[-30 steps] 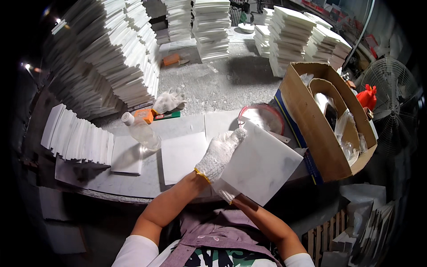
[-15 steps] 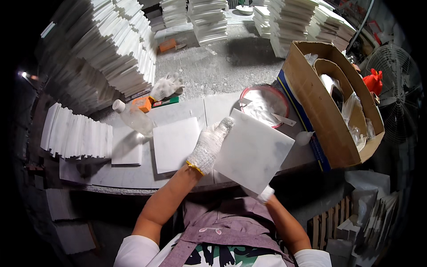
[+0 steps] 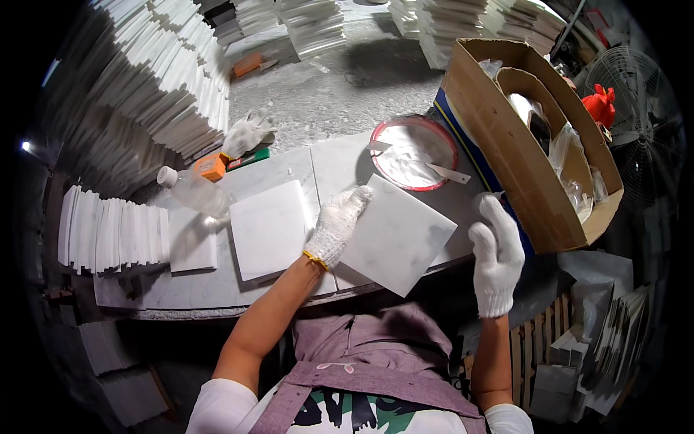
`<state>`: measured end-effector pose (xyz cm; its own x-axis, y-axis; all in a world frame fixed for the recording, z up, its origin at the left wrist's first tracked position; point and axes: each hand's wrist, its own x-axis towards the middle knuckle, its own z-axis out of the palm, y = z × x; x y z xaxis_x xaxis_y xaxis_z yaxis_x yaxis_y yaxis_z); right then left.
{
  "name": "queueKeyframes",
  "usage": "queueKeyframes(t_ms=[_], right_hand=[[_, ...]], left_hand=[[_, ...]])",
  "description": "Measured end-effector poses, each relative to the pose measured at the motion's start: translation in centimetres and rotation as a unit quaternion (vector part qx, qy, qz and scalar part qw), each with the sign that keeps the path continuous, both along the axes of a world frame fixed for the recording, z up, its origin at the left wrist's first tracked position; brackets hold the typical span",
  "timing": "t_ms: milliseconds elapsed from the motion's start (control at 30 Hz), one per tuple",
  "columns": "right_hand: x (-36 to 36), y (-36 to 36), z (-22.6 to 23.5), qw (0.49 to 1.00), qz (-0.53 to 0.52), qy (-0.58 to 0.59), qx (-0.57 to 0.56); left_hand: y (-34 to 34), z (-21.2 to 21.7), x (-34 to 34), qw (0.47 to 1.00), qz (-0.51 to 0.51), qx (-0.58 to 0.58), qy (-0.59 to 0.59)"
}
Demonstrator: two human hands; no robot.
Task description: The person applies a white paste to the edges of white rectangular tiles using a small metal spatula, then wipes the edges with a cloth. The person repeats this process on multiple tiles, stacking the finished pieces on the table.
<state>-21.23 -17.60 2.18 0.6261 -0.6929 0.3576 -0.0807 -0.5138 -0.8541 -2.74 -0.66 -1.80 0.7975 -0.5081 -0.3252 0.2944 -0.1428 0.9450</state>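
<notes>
My left hand [image 3: 338, 228], in a white knit glove with a yellow cuff edge, grips the left edge of a square white marble tile [image 3: 399, 235] with faint grey veining. The tile is tilted over the table's front edge. My right hand [image 3: 499, 260], also gloved, is off the tile beside the cardboard box; its fingers curl where a small white bottle lay, and they hide what they hold, if anything. Another white tile [image 3: 271, 228] lies left of my left hand. Beyond the held tile sits a red-rimmed round tub [image 3: 377, 166] of white paste with flat spatulas in it.
The cardboard box [image 3: 499, 137] of plastic-wrapped things stands at right, before a fan [image 3: 636, 108]. At left are a clear bottle [image 3: 199, 194], a row of upright tiles [image 3: 112, 231], a small orange box [image 3: 210, 167] and a loose glove [image 3: 248, 134]. Tall tile stacks [image 3: 166, 79] rise behind.
My right hand has let go of the tile's lower corner and moved right and up to the box's side. My left hand keeps the tile. The whole view has shifted slightly.
</notes>
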Motion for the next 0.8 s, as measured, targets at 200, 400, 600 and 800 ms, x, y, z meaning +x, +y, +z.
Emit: queueKeyframes(t_ms=[200,400,600,800], right_hand=[[5.1,-1.7,0.6,0.969,-0.056,0.127,-0.203],[7.7,-3.1,-0.5,0.92,-0.051,0.302,-0.245],[8.4,-4.0,-1.8,0.913,-0.033,0.31,-0.263],[8.7,-4.2,-1.3,0.92,-0.035,0.284,-0.267]], left_hand=[[0.4,-0.2,1.0,1.0,-0.005,0.016,0.027],[0.5,-1.9,1.5,1.0,0.007,0.013,-0.003],[0.4,-2.3,1.6,0.999,0.003,0.021,-0.03],[0.5,-2.1,1.7,0.999,-0.012,0.039,-0.024]])
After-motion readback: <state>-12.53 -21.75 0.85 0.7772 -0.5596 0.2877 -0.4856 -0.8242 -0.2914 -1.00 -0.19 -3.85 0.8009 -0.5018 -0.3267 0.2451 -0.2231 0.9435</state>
